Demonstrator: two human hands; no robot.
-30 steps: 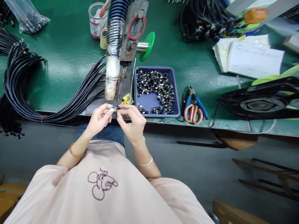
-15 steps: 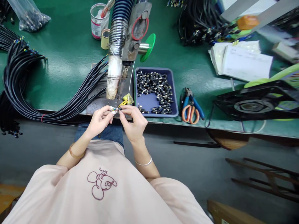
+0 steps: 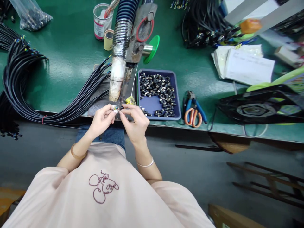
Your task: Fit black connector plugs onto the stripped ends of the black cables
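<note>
My left hand [image 3: 102,118] pinches the end of a black cable, whose small coloured wires show at the fingertips. White wrapping covers the tips of its thumb and finger. Facing it, my right hand [image 3: 134,120] is closed on a small black connector, mostly hidden by the fingers. Wire ends and connector meet or nearly meet; I cannot tell which. Just above both hands is the tip of a soldering iron clamp [image 3: 125,80], with a thin solder wire [image 3: 133,84] hanging beside it. A bundle of black cables [image 3: 68,107] lies to the left.
A blue tray [image 3: 149,106] of small black connectors stands to the right, then orange-handled pliers [image 3: 193,115] and a black fan [image 3: 256,107]. A ribbed hose [image 3: 121,34] comes down over the bench. Behind it are a plastic cup [image 3: 99,27] and a green spool [image 3: 153,49].
Both hands have stayed together below the iron, with the right fingers shifted slightly left and up. The view has moved a little.
</note>
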